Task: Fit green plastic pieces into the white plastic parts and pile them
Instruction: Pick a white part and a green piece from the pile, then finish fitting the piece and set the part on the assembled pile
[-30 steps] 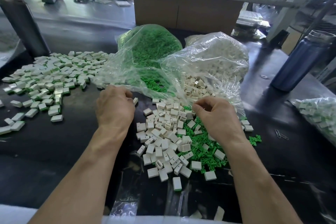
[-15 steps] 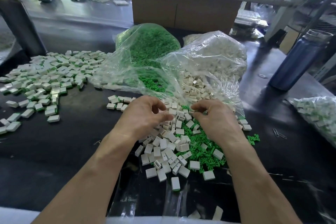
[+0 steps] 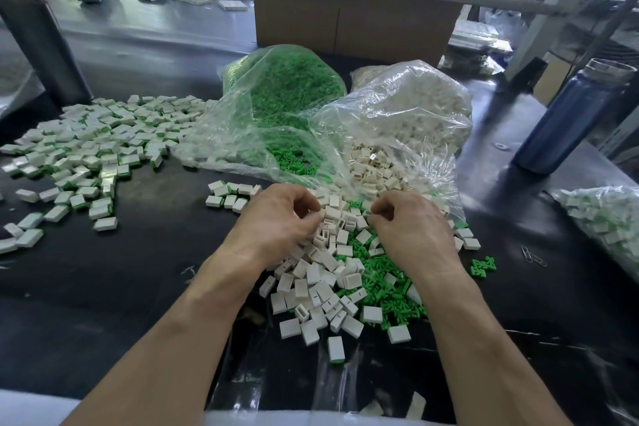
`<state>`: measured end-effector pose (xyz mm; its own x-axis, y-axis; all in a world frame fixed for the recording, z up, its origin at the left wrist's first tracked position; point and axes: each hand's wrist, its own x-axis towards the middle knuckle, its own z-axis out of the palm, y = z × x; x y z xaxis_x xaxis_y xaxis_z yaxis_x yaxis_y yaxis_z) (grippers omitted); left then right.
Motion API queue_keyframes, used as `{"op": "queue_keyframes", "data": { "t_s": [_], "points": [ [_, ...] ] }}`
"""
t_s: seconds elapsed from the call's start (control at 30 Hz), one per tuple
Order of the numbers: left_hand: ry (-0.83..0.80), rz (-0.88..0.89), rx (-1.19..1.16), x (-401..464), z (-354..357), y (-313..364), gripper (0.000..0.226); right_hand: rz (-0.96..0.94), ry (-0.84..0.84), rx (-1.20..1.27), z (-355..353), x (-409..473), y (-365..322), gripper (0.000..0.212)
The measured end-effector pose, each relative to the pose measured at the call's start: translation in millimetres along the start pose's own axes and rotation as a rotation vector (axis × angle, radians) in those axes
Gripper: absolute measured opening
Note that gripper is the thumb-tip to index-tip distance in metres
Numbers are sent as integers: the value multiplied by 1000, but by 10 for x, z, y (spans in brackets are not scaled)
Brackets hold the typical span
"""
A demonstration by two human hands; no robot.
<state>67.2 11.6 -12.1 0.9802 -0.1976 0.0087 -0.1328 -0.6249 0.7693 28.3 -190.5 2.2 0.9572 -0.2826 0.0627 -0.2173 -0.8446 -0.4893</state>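
A heap of loose white parts (image 3: pixel 321 284) lies on the black table, mixed on its right side with small green pieces (image 3: pixel 387 290). My left hand (image 3: pixel 276 221) rests on the top left of the heap, its fingers curled down among the white parts. My right hand (image 3: pixel 411 228) sits at the top right with thumb and fingers drawn together; what they pinch is hidden. Finished white-and-green parts are spread in a wide pile (image 3: pixel 96 149) at the left. A small group of finished parts (image 3: pixel 228 195) lies just left of my left hand.
An open clear bag of green pieces (image 3: pixel 287 93) and another of white parts (image 3: pixel 408 111) stand behind the heap. A blue bottle (image 3: pixel 567 121) and a bag of finished parts (image 3: pixel 608 218) are at the right. A cardboard box (image 3: pixel 345 17) stands behind, a dark post (image 3: pixel 41 45) at far left.
My left hand left a small group of finished parts at the left, then moved right onto the heap of white parts. My right hand stayed over the heap.
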Motion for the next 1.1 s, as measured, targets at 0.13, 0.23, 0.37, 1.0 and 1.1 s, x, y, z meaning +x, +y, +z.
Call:
{"op": "queue_keyframes", "data": {
  "t_s": [0.13, 0.23, 0.37, 1.0, 1.1],
  "points": [
    [27, 1, -142, -8, -15, 17, 7, 39, -46, 50, -47, 10, 19, 1],
    [27, -33, -361, -9, -41, 40, 9, 41, -104, 16, -72, -2, 10, 5],
    [0, -51, -506, -19, -67, 75, 9, 26, -93, -37, -50, -8, -24, 6],
    [-152, -13, -1171, -11, -41, 139, 29, -6, -10, -50, 14, 14, -35, 5],
    [-148, 6, -1178, -17, -43, 161, 30, -23, -6, -39, 27, 3, -34, 4]
  ]
}}
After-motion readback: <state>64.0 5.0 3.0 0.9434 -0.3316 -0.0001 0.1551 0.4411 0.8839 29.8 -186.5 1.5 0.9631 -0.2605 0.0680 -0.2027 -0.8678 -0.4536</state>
